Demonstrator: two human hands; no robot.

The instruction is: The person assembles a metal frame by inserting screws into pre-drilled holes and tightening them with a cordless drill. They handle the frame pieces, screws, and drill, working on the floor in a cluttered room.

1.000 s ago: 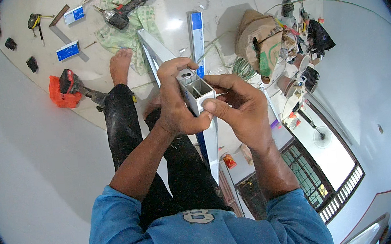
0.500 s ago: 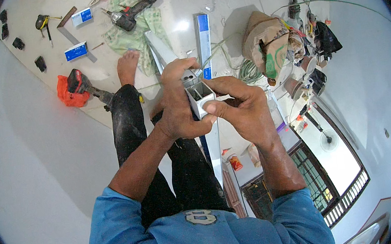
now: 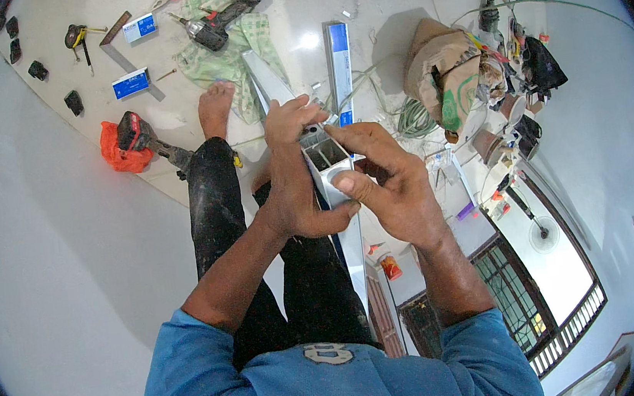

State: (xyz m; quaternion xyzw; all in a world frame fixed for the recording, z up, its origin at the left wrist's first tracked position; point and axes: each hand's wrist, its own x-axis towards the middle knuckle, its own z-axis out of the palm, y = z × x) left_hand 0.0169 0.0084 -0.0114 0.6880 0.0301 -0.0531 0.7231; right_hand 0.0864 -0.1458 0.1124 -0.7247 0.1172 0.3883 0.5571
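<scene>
Above my lap, both hands are closed around a white metal profile (image 3: 331,175), whose hollow rectangular end with an inner divider is turned up toward me. My left hand (image 3: 294,181) grips its left side, thumb across the near side and fingers bent over the far part. From the right, my right hand (image 3: 393,186) presses its thumb on the near face by the open end, its fingers along the far right edge. Just beyond is a small metal piece with dark holes, partly covered by fingers. A long pale bar (image 3: 352,260) runs beneath my hands, beside my leg.
Another white profile (image 3: 267,76) and a blue-and-white bar (image 3: 341,72) lie beyond my hands. A cordless drill (image 3: 217,23) rests on a green cloth (image 3: 261,37); another power tool (image 3: 142,135) lies left by my knee. Coiled cable (image 3: 417,116) and a paper sack (image 3: 447,76) are to the right.
The held profile's hollow end has tipped slightly and shows more of its opening. Both hands keep their hold, and the whole view has shifted a little.
</scene>
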